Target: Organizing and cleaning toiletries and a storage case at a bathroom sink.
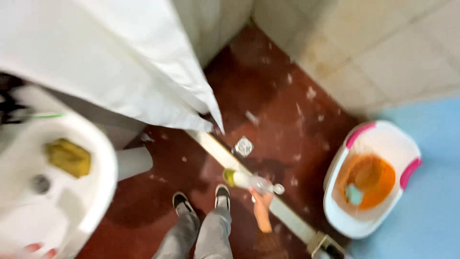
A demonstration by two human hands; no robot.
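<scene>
My right hand (261,201) hangs low beside my right leg and grips a clear plastic bottle (251,181) with a yellow-green end, held roughly level above the dark red floor (268,96). Only the fingertips of my left hand (38,249) show at the bottom left edge, resting on the front rim of a white washbasin (91,201). A yellow sponge (68,157) lies inside the basin near its drain. My two dark shoes (201,197) stand on the floor below.
A white shower curtain (110,57) hangs at the upper left. A metal strip (230,158) crosses the floor beside a square drain grate (244,146). A white tub with pink handles (371,180), holding orange liquid, stands at the right by a blue floor area (431,201).
</scene>
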